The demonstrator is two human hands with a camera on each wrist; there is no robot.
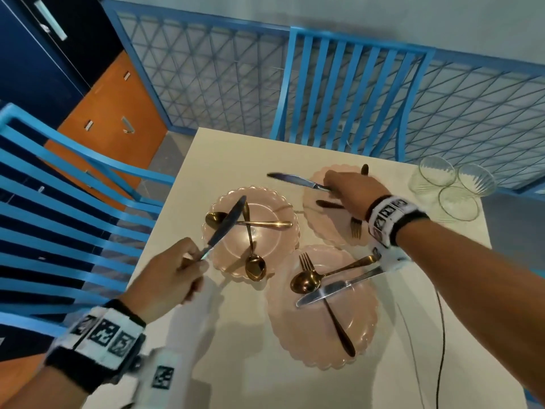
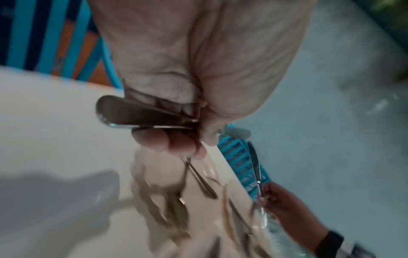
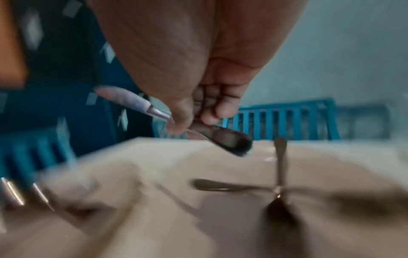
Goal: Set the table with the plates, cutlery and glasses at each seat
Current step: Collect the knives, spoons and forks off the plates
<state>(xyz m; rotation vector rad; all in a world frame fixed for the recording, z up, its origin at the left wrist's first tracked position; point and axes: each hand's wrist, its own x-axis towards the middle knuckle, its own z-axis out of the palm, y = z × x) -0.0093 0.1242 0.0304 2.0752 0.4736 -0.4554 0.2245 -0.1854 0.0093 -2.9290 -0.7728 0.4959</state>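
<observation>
Plainly, the head view shows each hand lifting a knife clear of its plate. The left hand (image 1: 168, 276) has its grip closed round the handle of a silver table knife (image 1: 227, 228), blade slanting over the left scalloped pink plastic plate (image 1: 283, 202), where two gold spoons (image 1: 255, 267) lie crossed. The right hand (image 1: 351, 190) pinches a second silver knife (image 1: 298, 181) above the far pink plate (image 1: 318, 175), blade pointing left. A near pink plate (image 1: 362, 343) carries a fork, spoon and third knife (image 1: 333, 287). Three clear ribbed glasses (image 1: 454, 187) huddle at the far right corner of the cream counter (image 1: 236, 152), close to its edge; a careless reach there could tip one off.

From the left wrist, fingers (image 2: 154, 139) clamp the dark handle (image 2: 141, 113) low, near its end, so the blade may swing and knock the spoons.

From the right wrist, blurred, the thumb and fingers (image 3: 212, 111) hold the handle (image 3: 227, 139) loosely; I judge it might slip.
</observation>
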